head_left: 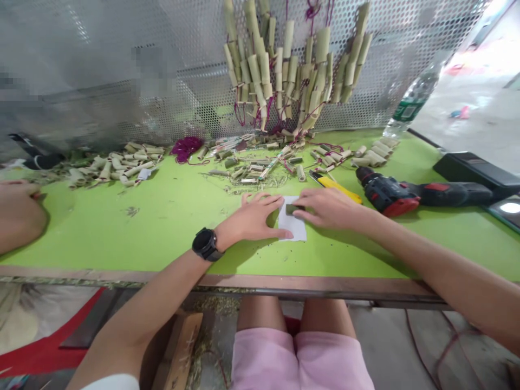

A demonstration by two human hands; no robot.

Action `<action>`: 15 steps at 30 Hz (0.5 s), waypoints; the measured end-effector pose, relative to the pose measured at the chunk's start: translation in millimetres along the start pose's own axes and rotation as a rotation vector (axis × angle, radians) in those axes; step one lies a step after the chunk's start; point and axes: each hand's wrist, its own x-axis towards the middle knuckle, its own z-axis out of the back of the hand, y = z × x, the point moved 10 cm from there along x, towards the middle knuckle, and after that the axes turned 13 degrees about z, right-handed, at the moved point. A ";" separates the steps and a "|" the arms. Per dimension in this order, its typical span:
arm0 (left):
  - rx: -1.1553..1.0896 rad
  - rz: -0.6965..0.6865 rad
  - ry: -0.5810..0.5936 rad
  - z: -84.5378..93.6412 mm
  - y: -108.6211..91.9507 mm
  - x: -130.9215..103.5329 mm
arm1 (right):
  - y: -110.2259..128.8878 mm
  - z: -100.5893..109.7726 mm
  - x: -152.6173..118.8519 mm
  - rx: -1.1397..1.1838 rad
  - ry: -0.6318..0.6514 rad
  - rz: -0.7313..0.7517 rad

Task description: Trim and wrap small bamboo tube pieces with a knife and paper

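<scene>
A small white sheet of paper (pixel 293 229) lies on the green tabletop in front of me. My left hand (pixel 260 216) is flat, with its fingers spread and its fingertips and thumb on the sheet's left side. On that wrist is a black watch (pixel 206 244). Between the thumb and fingers of my right hand (pixel 323 208) is a short dark green bamboo piece (pixel 290 209), on or just above the sheet; its right end is hidden by the fingers. A yellow utility knife (pixel 339 187) lies just behind my right hand.
A cordless drill (pixel 385 192) lies to the right, near a plastic bottle (pixel 410 105). Bamboo pieces (pixel 109 168) are heaped left of a purple string bundle (pixel 187 148). Strung bamboo tubes (pixel 284 70) hang on a perforated metal panel. Another person's hand (pixel 20 216) rests at far left.
</scene>
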 end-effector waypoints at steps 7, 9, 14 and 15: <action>-0.002 0.015 -0.008 0.0 0.8 0.3 | -0.4 -3.2 4.0 -0.084 0.044 -0.009; 0.001 0.023 0.000 -1.0 2.2 0.6 | -2.9 -3.5 2.8 -0.082 0.058 -0.035; 0.003 -0.019 -0.019 -1.0 0.9 0.4 | 26.4 -4.6 3.9 0.008 0.034 0.100; 0.003 -0.017 -0.023 -0.8 1.2 0.5 | 25.0 -3.9 4.0 0.003 0.029 0.101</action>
